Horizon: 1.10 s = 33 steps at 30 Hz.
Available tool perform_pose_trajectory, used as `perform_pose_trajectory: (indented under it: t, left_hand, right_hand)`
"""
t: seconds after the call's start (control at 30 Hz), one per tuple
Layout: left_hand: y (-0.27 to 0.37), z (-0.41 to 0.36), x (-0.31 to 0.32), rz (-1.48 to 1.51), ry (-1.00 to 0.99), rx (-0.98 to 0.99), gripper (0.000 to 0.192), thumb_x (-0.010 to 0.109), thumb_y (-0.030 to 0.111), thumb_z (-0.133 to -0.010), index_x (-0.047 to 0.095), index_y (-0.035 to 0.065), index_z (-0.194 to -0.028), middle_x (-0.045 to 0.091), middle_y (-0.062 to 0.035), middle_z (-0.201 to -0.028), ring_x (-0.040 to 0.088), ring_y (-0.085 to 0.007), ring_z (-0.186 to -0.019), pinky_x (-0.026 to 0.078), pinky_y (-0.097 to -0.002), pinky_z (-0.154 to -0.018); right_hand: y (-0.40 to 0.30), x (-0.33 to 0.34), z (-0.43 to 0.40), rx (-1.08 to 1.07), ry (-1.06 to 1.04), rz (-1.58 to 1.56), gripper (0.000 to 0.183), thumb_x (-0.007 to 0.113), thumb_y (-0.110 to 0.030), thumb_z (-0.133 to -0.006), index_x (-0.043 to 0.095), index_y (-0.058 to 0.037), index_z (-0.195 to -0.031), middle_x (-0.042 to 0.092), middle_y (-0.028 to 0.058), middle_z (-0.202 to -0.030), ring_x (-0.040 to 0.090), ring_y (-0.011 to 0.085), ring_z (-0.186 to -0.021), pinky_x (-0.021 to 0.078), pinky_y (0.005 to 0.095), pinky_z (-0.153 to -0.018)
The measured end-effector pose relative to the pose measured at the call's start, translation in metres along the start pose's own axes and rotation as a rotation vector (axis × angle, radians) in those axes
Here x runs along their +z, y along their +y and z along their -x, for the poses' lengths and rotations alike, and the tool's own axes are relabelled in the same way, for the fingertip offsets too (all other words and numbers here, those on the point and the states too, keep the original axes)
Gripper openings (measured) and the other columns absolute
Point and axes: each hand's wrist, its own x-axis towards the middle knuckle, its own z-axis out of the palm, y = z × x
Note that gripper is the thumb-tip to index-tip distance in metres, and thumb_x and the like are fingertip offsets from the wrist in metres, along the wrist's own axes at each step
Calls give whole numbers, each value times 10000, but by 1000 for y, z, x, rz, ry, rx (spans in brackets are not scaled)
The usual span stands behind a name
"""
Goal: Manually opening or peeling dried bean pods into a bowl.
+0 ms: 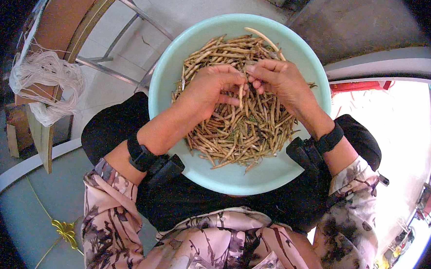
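A wide pale turquoise plastic basin (234, 185) rests on my lap, with a heap of dry, tan bean pods (234, 132) in it. Above the heap, my left hand (218, 81) holds one slender pod (241, 96), which points down from its fingers. My right hand (275, 77) faces it, thumb and forefinger pinched together at the pod's upper end; the fingertips of both hands nearly meet. A longer, paler curved pod or stem (266, 37) lies at the heap's far edge, just beyond my right hand. Each wrist wears a black strap with a black device.
At left, a hank of white string (46, 81) hangs over a wooden furniture edge (92, 14). Metal tube legs (107, 71) stand on the tiled floor behind the basin. A grey-blue panel with a gold ornament (65, 232) is at lower left. A red object (362, 86) lies at right.
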Motion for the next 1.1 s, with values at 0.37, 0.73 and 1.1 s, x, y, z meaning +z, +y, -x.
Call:
perform_pose_trajectory:
  t: [0.37, 0.73, 1.1]
  left_hand:
    - [0, 1, 5, 82, 33, 19, 71, 537, 145, -779, 553, 76, -778, 575, -28, -747, 538, -119, -677, 478, -295, -599]
    - [0, 2, 5, -104, 73, 46, 128, 512, 179, -814, 538, 54, -828, 571, -42, -756, 557, -132, -641, 508, -269, -568]
    - [-1, -1, 3, 40, 87, 6, 45, 539, 90, -782, 506, 69, -803, 533, -46, -743, 564, -143, -619, 517, -284, -511]
  right_hand:
    - [3, 0, -1, -11, 12, 2, 273, 575, -292, -797, 614, -23, -820, 597, 25, -676, 553, 86, -576, 453, 205, -548]
    - [-4, 2, 3, 85, 20, -30, 182, 541, -199, -822, 546, -17, -807, 562, 36, -726, 551, 88, -633, 440, 188, -517]
    - [-10, 5, 7, 47, 65, -38, 169, 528, -182, -826, 528, -14, -839, 560, 42, -731, 575, 97, -597, 436, 176, -459]
